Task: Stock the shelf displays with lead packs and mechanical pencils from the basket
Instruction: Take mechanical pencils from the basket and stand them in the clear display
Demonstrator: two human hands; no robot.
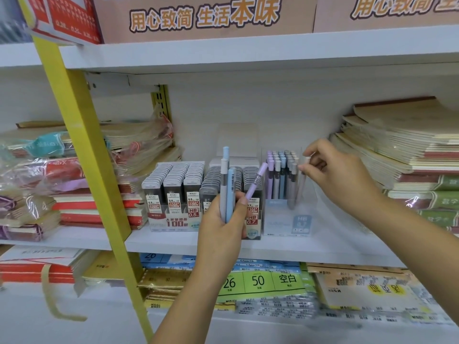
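This is a stationery shop with white retail shelving [323, 247]. On the middle shelf, printed display cartons [173, 223] hold rows of lead packs [171, 184] marked HB 0.5 and 0.7. Just right of them, a clear stand [285, 219] holds upright mechanical pencils [283, 175]. Wrapped notebook stacks [402, 150] fill both ends. Bagged paper goods [263, 281] lie on the shelf below, and slogan-printed cartons [203, 16] line the top.

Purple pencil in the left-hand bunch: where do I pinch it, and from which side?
Pinch the purple pencil on its bare upper shaft, just below the cap, coming from the right. It leans right, clear of the upright blue and grey pencils, so that side is free. Its lower end is buried in the left hand.
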